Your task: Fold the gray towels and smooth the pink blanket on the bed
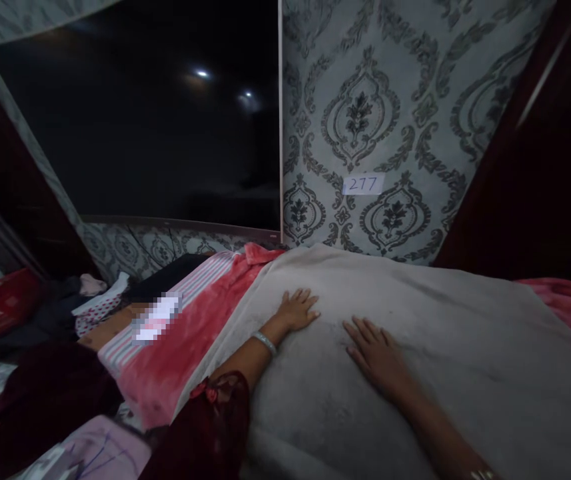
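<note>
A grey blanket [325, 393] lies spread over the surface in front of me, with shallow creases in it. My left hand [297, 311] rests flat on its left part, fingers spread; a light bracelet circles that wrist. To the right and a little nearer, my right hand [375, 353] lies palm down on the same cloth, fingers stretched out. Neither hand holds anything. Beneath the blanket's left edge shows a red cloth [180, 360] with a striped border, and more pink-red cloth [568, 303] appears at the far right.
A large dark television [165, 127] hangs on the patterned wall at the back left. A paper label reading 277 [363, 184] is stuck to the wallpaper. Folded clothes [102, 307], a red bag [0, 310] and dark cloth [60, 387] crowd the left side.
</note>
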A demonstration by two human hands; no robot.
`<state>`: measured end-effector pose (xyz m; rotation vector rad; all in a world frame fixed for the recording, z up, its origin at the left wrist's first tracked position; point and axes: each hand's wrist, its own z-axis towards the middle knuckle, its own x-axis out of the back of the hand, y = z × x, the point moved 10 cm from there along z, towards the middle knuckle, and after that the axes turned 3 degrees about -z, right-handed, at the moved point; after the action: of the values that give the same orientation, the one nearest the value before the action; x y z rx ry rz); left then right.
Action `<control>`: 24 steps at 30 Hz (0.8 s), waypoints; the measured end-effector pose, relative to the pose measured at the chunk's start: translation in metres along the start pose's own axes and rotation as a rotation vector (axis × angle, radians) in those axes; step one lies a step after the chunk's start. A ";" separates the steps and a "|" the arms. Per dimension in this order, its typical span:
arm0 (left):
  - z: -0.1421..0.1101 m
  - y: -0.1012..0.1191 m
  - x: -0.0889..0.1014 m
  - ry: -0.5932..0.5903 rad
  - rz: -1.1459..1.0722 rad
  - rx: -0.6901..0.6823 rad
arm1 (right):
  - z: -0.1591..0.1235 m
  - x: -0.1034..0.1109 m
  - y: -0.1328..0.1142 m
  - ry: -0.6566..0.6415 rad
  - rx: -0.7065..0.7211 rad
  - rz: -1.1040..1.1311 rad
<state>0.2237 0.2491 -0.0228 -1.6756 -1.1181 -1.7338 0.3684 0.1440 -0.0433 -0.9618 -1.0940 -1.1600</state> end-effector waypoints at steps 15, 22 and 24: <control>0.049 -0.147 0.049 0.322 0.095 0.296 | -0.005 -0.030 0.013 -0.018 0.014 0.053; 0.053 -0.156 0.072 0.564 -0.190 0.359 | -0.003 -0.029 0.014 -0.022 0.019 0.118; 0.066 -0.167 0.081 0.626 -0.307 0.416 | -0.003 -0.028 0.014 -0.008 0.032 0.126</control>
<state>0.1163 0.4107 0.0130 -0.6657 -1.3370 -1.8474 0.3811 0.1487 -0.0718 -0.9962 -1.0403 -1.0343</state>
